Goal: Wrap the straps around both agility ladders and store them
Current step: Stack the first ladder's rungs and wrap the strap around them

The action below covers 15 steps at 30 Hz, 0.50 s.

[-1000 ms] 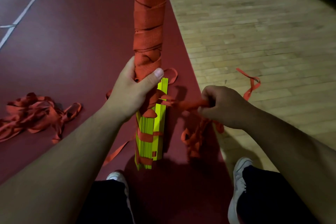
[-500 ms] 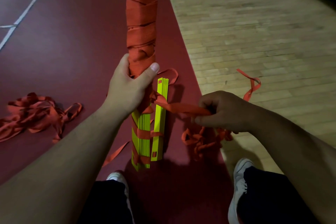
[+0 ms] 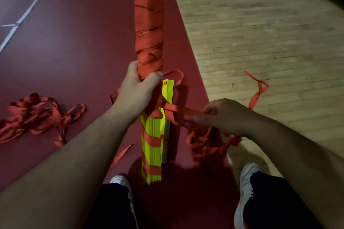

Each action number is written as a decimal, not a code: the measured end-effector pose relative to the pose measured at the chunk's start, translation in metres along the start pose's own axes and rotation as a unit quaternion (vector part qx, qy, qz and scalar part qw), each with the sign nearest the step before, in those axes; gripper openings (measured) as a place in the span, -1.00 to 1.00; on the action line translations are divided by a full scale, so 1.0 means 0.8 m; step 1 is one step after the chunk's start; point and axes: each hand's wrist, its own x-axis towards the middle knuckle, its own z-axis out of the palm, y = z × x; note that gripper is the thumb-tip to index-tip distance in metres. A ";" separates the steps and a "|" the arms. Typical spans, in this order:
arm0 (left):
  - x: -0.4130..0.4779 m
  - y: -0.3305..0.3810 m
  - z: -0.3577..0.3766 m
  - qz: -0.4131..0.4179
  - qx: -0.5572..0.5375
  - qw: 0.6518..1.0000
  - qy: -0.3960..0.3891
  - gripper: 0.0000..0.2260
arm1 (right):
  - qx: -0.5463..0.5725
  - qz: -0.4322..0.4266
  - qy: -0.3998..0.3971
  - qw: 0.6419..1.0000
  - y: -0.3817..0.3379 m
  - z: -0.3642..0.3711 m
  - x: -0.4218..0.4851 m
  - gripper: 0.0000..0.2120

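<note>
Stacked neon-yellow plastic ladder rungs (image 3: 151, 147), upper half bound; my left hand (image 3: 136, 95) clamps them, my right hand (image 3: 223, 117) pinches the orange webbing strap (image 3: 186, 111) at three o'clock; lower half unwrapped.

Upright bundle of yellow-green ladder rungs (image 3: 151, 147), upper part tightly wound in orange strap (image 3: 149, 24), loose strap heap (image 3: 206, 145) beside.

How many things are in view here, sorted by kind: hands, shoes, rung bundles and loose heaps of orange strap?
Hands: 2, left hand, right hand
Shoes: 2, left shoe, right shoe
Rung bundles: 1, rung bundle
Loose strap heaps: 2, left heap, right heap
Total: 7
</note>
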 end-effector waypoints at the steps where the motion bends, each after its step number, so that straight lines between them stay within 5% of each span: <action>1: 0.001 0.001 0.000 -0.005 0.000 1.000 -0.002 -0.47 | -0.016 -0.005 0.009 1.000 0.000 -0.002 0.001 -0.74; 5: 0.001 0.000 -0.001 -0.011 -0.021 1.000 0.003 -0.54 | -0.033 0.007 -0.042 0.999 0.011 -0.010 0.000 -0.92; 11: 0.000 -0.002 -0.002 -0.002 -0.005 1.000 0.007 -0.60 | -0.029 0.002 -0.074 0.997 0.020 -0.009 0.000 -0.85; 13: -0.001 -0.006 -0.002 0.003 0.010 1.000 -0.002 -0.58 | 0.001 -0.028 -0.048 0.998 0.013 -0.006 -0.001 -0.92; 15: -0.002 -0.008 -0.003 0.005 0.032 0.999 -0.013 -0.49 | 0.062 -0.047 0.024 0.997 0.008 -0.008 0.000 -0.75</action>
